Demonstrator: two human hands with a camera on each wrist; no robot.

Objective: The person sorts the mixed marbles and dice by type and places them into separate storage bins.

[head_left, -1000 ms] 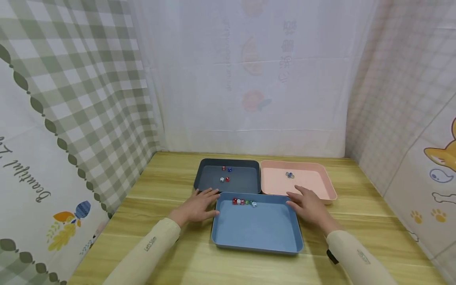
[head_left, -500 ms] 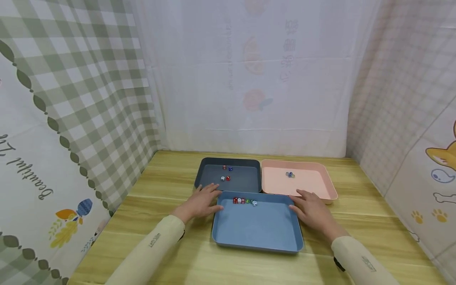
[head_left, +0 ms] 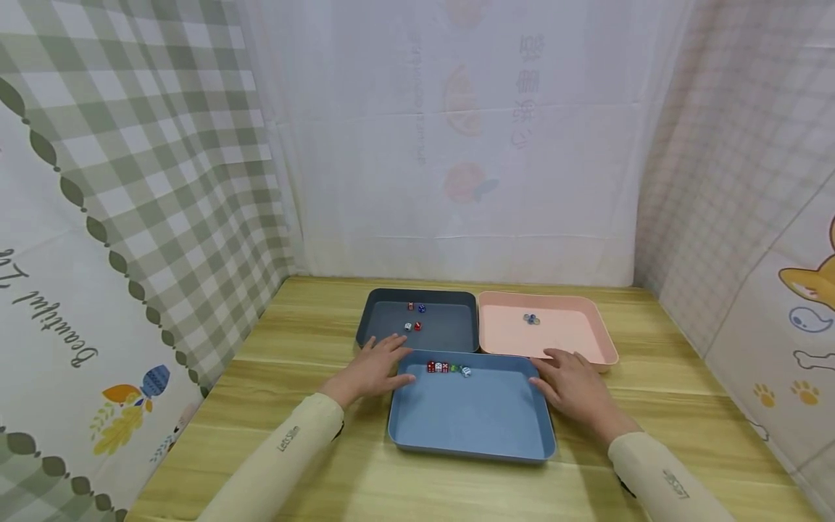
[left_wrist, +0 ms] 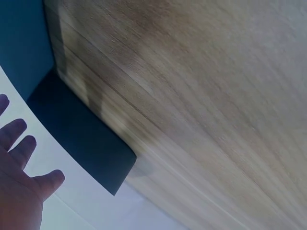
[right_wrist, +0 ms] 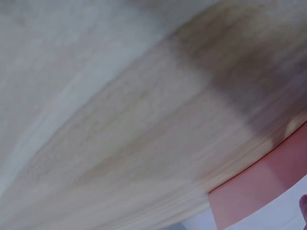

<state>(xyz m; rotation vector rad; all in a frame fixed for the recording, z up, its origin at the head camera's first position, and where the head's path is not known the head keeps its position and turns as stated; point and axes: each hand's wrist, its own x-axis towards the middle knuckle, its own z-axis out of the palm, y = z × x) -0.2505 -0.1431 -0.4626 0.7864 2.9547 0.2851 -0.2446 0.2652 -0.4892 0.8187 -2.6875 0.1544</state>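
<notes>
Head view: blue tray nearest me, dark tray and pink tray just beyond.
Left hand: my fingers spread, thumb over blue tray's left rim.
Right hand: fingers slightly apart by right rim; can't tell if touching.
Dice row: blue tray's far side; probably best I steady both sides evenly.

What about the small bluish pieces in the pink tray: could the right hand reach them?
Probably yes: the right hand seems empty near the pink tray, and nothing visible blocks the small bluish pieces.
</notes>
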